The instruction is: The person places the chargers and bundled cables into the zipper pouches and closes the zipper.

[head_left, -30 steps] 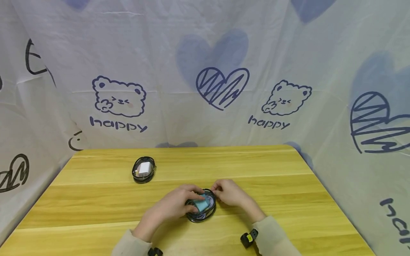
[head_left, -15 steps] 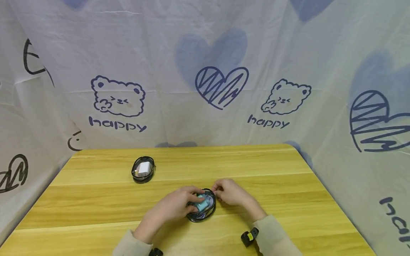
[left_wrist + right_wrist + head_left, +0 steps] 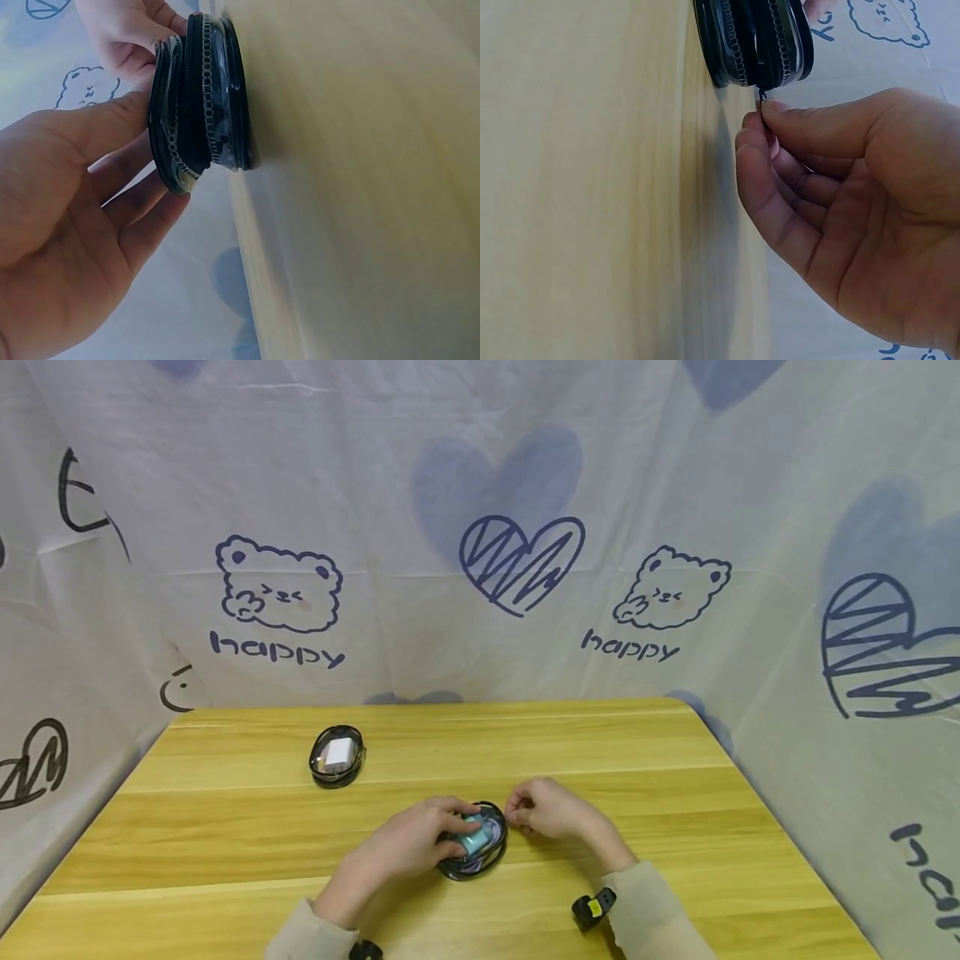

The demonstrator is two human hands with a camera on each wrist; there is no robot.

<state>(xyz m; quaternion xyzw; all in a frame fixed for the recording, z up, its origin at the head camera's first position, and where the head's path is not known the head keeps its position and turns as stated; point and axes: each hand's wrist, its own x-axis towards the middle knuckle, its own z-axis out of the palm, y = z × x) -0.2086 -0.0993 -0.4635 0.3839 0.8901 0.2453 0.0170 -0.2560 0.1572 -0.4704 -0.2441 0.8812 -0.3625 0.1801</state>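
Observation:
A small oval zip pouch [image 3: 491, 857], clear with black edging, stands near the middle of the table. Through its top shows a turquoise block [image 3: 474, 839]. My left hand [image 3: 408, 837] holds the pouch from the left, thumb and fingers on its upper panel. In the left wrist view, the pouch's two rims [image 3: 238, 97] stand apart with dark zipper tape between them. At the pouch's right side, my right hand [image 3: 551, 810] pinches the zipper pull [image 3: 762, 105] between thumb and forefinger; its other fingers are curled.
Another clear pouch with black edging [image 3: 327, 780] lies at the back left, a white plug-like block [image 3: 341, 752] inside. The wooden table [image 3: 637, 752] ends at a printed cloth [image 3: 390, 485] hung behind and on both sides.
My right hand has shifted slightly to the right along the pouch's side. The left hand and the pouch stay nearly where they were.

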